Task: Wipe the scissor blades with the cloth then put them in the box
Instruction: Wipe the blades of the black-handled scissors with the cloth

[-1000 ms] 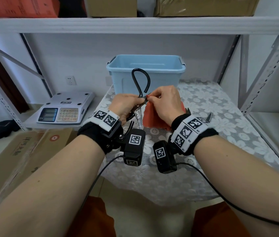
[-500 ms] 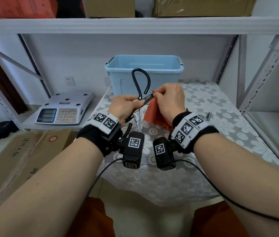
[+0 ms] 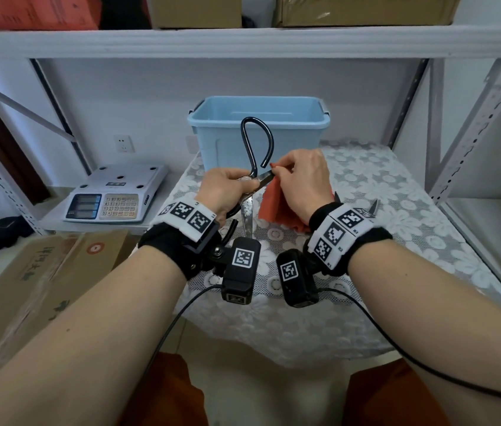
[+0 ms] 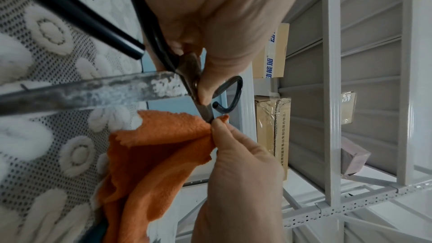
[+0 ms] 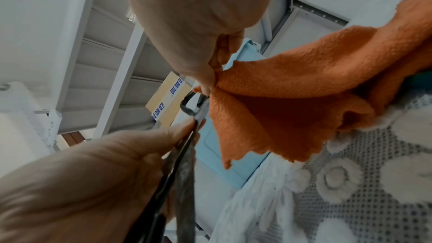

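My left hand (image 3: pixel 227 187) grips the big black-handled scissors (image 3: pixel 256 142) near the pivot, above the table's near left part. The scissors are spread: one worn grey blade (image 4: pixel 88 90) points down toward me, the other blade (image 4: pixel 204 112) points right. One handle loop stands up in front of the light blue box (image 3: pixel 258 118). My right hand (image 3: pixel 301 179) pinches the orange cloth (image 3: pixel 276 207) around the tip of that right-pointing blade. The cloth (image 5: pixel 292 103) hangs down to the lace tablecloth. The box is open at the back of the table.
The table wears a white lace floral cloth (image 3: pixel 396 216). Another pair of scissors (image 3: pixel 373 207) lies behind my right wrist. A weighing scale (image 3: pixel 114 198) sits on a low shelf at left. Cardboard boxes (image 3: pixel 28 272) lie lower left. Metal shelf posts (image 3: pixel 470 142) stand at right.
My right hand has slid the cloth up and to the right along the blade, from near the pivot out to the tip. The left hand keeps its grip and has risen slightly.
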